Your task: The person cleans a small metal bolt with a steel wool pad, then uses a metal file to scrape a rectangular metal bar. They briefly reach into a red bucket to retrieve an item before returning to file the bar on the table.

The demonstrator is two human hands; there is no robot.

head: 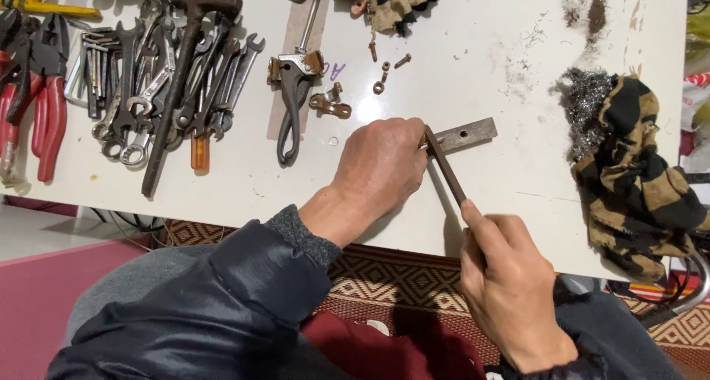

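Right hand [510, 291] grip was closed on the near end of a dark flat file [444, 164], long axis slanting away-left to a drilled metal bar [464, 135]. Bar was pinned by closed left hand [381, 165], near bench [481, 202] front edge, approx. centre; left hand nearer.

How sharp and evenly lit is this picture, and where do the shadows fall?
Head view: light is soft and even on the white table, no strong glare; the left hand and the right hand are sharp; the thin bar throws a faint shadow to its left; the pile of wrenches at the edge looks slightly stretched.
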